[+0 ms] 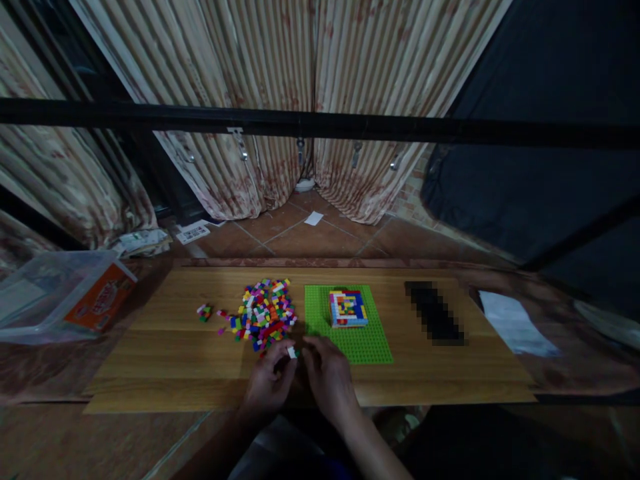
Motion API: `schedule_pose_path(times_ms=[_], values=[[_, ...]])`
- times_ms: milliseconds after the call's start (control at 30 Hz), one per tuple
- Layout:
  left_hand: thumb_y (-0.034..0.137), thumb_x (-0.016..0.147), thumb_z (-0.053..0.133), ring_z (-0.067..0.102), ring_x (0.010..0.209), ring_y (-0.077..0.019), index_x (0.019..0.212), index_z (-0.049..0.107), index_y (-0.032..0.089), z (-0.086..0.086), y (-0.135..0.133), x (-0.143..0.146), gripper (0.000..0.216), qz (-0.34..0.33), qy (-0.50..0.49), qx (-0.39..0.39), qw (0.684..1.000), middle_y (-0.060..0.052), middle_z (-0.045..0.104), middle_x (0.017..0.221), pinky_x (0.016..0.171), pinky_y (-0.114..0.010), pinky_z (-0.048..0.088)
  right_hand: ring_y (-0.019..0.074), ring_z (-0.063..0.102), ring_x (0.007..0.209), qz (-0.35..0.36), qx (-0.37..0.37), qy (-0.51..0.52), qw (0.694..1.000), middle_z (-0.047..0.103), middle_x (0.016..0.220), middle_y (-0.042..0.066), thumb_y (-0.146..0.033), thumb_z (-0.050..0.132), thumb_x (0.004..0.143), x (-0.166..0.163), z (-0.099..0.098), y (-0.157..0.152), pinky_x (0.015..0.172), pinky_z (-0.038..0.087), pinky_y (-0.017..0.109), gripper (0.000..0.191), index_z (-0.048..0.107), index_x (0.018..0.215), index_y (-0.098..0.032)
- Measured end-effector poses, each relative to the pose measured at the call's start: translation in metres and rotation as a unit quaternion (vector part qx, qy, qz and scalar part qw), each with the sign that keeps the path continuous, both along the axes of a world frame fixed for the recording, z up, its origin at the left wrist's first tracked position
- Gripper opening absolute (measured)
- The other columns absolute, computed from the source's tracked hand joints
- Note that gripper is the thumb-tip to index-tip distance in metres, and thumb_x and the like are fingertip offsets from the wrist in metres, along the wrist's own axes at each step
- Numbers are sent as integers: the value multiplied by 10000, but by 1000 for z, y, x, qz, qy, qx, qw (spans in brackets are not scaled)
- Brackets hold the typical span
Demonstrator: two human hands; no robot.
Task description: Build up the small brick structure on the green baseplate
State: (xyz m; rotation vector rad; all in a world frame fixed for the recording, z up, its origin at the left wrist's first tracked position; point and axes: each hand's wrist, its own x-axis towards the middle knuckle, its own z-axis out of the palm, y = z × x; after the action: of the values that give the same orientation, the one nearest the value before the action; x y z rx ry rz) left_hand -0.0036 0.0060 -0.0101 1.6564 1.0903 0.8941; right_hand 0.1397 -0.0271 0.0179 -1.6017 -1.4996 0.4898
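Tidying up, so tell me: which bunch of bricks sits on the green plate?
The neatly stacked block; the big heap and small cluster lie on wood.

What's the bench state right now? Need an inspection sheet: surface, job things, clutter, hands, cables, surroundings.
Surface: light wooden board, dimly lit.
Job's things: white brick at the fingertips; loose brick pile left of the green baseplate, which carries a small multicolour build.
Clutter: small brick cluster apart from the pile; blurred dark object on the right; clear plastic box off the board, left; white sheet on the right.
Hands: left hand pinches the white brick; right hand close beside it, grip unclear.
Cables: nothing seen.
Surroundings: striped curtains, tiled floor, black bar across the view.
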Motion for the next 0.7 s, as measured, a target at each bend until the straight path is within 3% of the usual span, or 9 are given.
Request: schedule_pose_path(times_ms=[200,700], values=[[282,870,531,681,989,-206,1151,547,180,-4,1,-1,300,2,-8,3,1000,-94,706,1012,863,-323,551,189,660,870,45,-52,26,997,704,936,64,-151,433,910,-4,-6,0,803,505,310,280,692,1005,-202],[251,854,530,685,944,-186,1146,570,174,-6,2,-1,304,-2,-4,18,1000,-80,702,991,855,-316,552,181,666,770,-8,-54,75,996,711,831,31,-195,532,858,-7,-5,0,727,503,288,184,715,862,-221]])
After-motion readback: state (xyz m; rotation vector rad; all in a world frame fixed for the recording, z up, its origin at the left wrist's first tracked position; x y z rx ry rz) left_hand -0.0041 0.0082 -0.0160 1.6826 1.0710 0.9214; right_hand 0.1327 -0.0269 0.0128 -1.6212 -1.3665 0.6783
